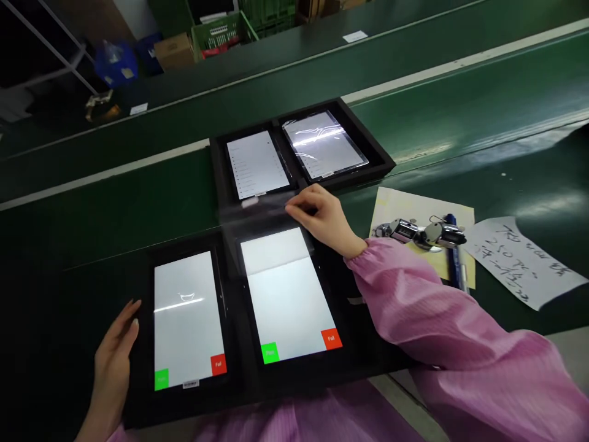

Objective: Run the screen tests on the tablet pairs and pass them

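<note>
Your right hand (322,218) pinches a clear film (262,218) over the nearer right tablet (292,307).
Its thumb and forefinger meet at the film's edge, and the film spans that tablet's upper end. Your left hand (113,356) is loosely curved beside the left edge of the near black tray (248,387); you can't tell here whether it grips the rim. That tray holds the right tablet and the left tablet (188,331), both with lit white screens and green and red boxes. Beyond it, a far black tray (375,144) with two more lit tablets (257,162) sits on the green worktop (138,209). To your right lie metal counters (400,230) and a handwritten note (515,261).
</note>
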